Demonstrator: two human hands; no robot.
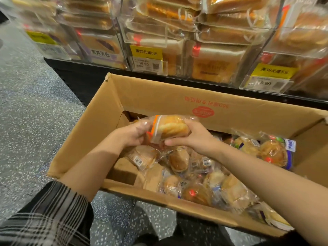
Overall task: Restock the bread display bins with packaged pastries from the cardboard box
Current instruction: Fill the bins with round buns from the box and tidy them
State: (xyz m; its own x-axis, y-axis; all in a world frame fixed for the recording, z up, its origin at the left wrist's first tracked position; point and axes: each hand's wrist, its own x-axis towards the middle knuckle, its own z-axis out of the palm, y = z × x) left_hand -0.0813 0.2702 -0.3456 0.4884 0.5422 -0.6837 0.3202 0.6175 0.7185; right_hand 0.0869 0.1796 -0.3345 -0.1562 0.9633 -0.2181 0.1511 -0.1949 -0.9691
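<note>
Setting: speckled grey floor (pixel 26 107) is seen beneath an open cardboard box (pixel 159 96), which stands in front of a low black shelf base (pixel 74 75).
Display bins: clear bread display bins (pixel 177 41) are lined along the top of the view, packed with wrapped loaves; yellow price tags (pixel 145 52) are fixed to their fronts.
Box contents: packaged pastries (pixel 179 161) are heaped loosely inside, several with barcodes facing up.
Held item: one wrapped bun (pixel 171 128) is held above the heap, inside the box walls, near the far side.
Left hand: the left hand (pixel 134 134) is curled round the wrapper's left end.
Right hand: the right hand (pixel 191 135) is clamped over the bun's right side, thumb underneath.
Sleeve: a plaid sleeve (pixel 53 210) is pushed back on the left arm.
</note>
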